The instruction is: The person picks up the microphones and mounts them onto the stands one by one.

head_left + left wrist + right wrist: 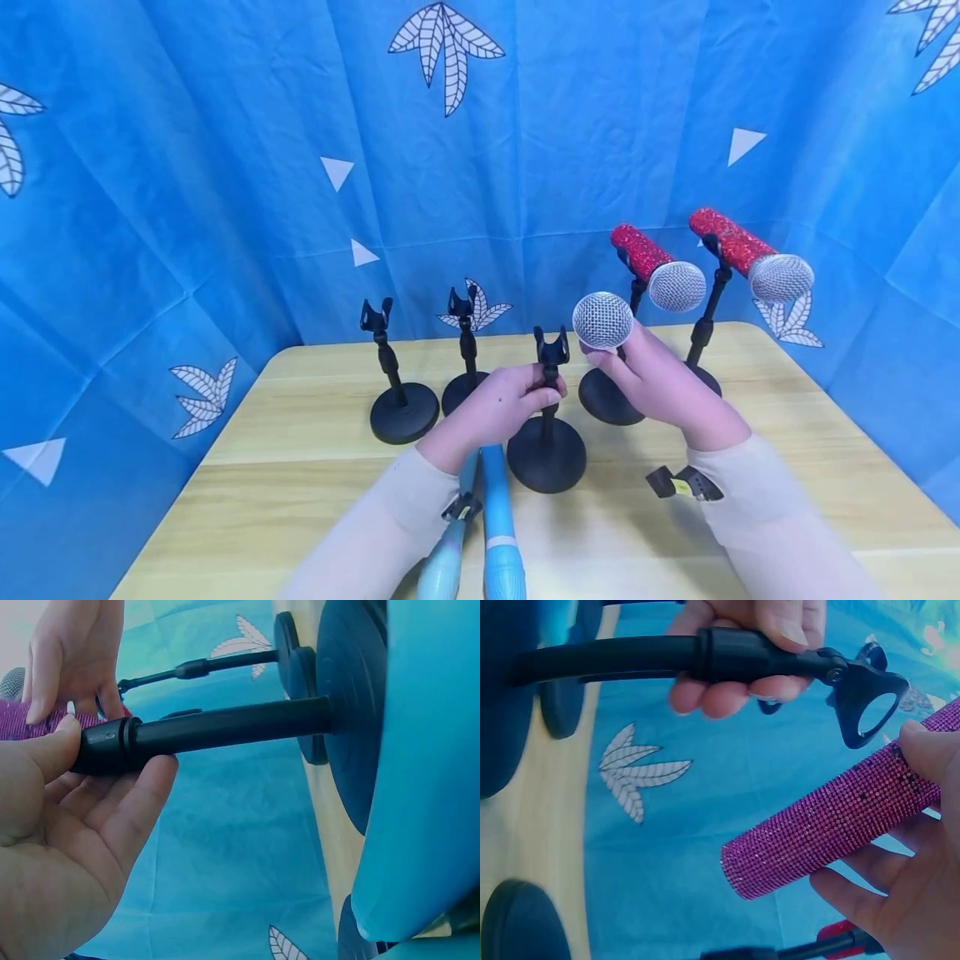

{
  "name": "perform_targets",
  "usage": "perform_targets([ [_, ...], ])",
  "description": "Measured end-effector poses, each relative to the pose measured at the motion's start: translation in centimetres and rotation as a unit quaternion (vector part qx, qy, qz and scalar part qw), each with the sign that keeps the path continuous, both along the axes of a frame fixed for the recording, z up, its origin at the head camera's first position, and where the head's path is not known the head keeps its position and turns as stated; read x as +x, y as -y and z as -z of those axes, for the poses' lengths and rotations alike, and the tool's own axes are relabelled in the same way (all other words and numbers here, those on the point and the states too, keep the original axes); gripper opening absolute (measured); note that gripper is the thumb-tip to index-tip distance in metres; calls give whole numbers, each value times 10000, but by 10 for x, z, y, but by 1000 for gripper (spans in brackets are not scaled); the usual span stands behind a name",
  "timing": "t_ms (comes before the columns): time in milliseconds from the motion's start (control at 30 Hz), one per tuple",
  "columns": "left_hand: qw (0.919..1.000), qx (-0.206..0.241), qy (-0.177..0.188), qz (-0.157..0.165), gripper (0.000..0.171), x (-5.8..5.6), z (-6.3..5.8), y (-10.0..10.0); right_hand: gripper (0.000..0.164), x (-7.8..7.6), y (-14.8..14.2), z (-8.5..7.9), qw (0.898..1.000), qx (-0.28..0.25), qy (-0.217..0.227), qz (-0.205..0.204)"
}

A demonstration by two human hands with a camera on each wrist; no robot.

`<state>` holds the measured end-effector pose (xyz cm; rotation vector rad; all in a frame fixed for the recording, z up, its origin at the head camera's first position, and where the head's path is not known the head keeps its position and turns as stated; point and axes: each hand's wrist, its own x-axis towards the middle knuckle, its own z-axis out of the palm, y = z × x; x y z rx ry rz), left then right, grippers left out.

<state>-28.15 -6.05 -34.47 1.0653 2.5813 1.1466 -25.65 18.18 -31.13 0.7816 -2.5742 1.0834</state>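
The fingers of the left hand point(501, 406) are curled around the pole of the near stand point(547, 458), at its thick collar point(739, 655), a little below the clip point(552, 346). This stand is upright, and its round base sits on the bench point(300, 467). The fingers of the right hand point(660, 375) grasp the mic point(602, 320) by its pink glittering handle, with the thumb pressed on it. The mic is in the air, just to the right of the clip and apart from it, and its silver mesh head is turned to the near side.

To the left of the near stand, a blue stick point(498, 500) lies on the bench, and beside it a paler stick point(442, 567), which the left forearm partly hides. At the far left two more stands point(403, 414) are upright, side by side. At the far right, partly behind the right hand, another two stands point(606, 400) carry each one red mic point(746, 250). Behind the bench hangs a blue curtain point(585, 125) with white leaves and triangles
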Motion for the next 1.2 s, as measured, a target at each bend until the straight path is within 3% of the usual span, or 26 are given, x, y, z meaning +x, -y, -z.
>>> perform_targets([
  [233,9999,11,-101,16,14,4,-2,0,52,-14,12,-11,9939,-937,-402,-421],
  [467,9999,87,9,101,14,1,-5,-4,54,-23,26,-22,9867,-1348,-641,-643],
  [900,9998,54,-64,198,13,-1,-2,0,51,-30,47,-13,9865,-1299,-165,-981],
  [1200,9994,-143,-217,219,15,-2,4,1,77,-36,47,-4,9884,-1050,-54,-1096],
])
